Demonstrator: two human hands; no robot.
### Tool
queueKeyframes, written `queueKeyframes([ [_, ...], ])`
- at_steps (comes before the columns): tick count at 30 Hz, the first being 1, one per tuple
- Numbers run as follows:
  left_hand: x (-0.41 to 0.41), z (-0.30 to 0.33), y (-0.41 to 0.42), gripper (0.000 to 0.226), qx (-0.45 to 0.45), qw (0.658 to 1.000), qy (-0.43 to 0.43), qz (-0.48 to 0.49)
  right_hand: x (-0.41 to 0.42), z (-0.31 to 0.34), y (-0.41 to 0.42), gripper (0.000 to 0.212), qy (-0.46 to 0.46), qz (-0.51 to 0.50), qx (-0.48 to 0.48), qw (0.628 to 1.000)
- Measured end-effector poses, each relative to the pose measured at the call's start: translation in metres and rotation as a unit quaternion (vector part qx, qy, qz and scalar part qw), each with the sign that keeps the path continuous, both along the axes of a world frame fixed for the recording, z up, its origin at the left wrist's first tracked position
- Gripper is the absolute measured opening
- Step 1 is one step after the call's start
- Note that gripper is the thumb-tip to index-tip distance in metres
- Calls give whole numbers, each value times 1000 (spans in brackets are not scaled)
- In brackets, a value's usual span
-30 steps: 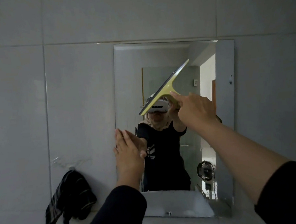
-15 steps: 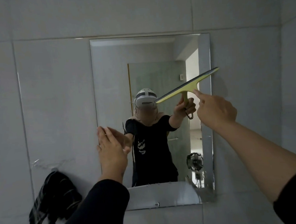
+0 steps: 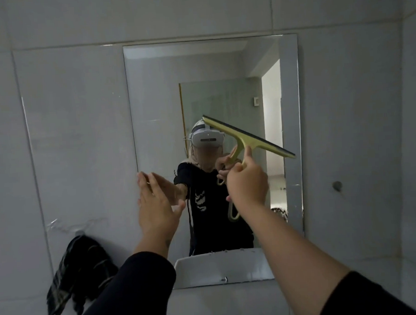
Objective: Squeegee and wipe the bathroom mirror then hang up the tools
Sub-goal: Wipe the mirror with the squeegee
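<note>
Right hand (image 3: 248, 183) grips squeegee (image 3: 248, 137) handle; left hand (image 3: 156, 205) flat, fingers straight, on mirror (image 3: 156, 107) edge — level tilted blade, pull steady strokes downward.

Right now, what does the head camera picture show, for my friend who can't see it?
The right hand holds a yellow squeegee against the bathroom mirror, blade tilted down to the right. The open left hand rests flat at the mirror's left edge. A dark cloth hangs lower left.

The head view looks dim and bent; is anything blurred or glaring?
Head view: dim, grey light; wall tile lines bow from the wide lens; the doorway reflected in the mirror is blown out white; the squeegee and right hand look sharp.
</note>
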State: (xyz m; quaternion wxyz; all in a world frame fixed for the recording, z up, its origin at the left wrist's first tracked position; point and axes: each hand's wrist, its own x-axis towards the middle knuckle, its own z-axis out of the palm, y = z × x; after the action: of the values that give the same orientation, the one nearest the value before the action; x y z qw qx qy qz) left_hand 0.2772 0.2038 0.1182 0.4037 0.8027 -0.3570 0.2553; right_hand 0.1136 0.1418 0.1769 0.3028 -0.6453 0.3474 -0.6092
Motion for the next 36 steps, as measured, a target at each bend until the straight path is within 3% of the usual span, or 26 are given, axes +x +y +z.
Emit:
queueKeyframes([
  [5,8,-1,9,103,2,1000,0,-29,38,-16,23,55,3,38,-15,999],
  [11,16,-1,24,95,-2,998,5,-65,53,-22,53,53,118,45,-77,989],
  [16,21,-2,39,90,-30,999,-23,-12,62,-28,56,54,193,17,-146,970],
  [23,18,1,48,86,-1,1000,-28,-11,34,-19,42,60,380,-15,-240,893],
  [28,4,0,41,86,44,998,-19,-29,8,-5,30,66,460,-72,-304,831],
  [36,-7,-6,21,87,115,992,-52,-29,-29,-8,10,68,494,-108,-277,817],
])
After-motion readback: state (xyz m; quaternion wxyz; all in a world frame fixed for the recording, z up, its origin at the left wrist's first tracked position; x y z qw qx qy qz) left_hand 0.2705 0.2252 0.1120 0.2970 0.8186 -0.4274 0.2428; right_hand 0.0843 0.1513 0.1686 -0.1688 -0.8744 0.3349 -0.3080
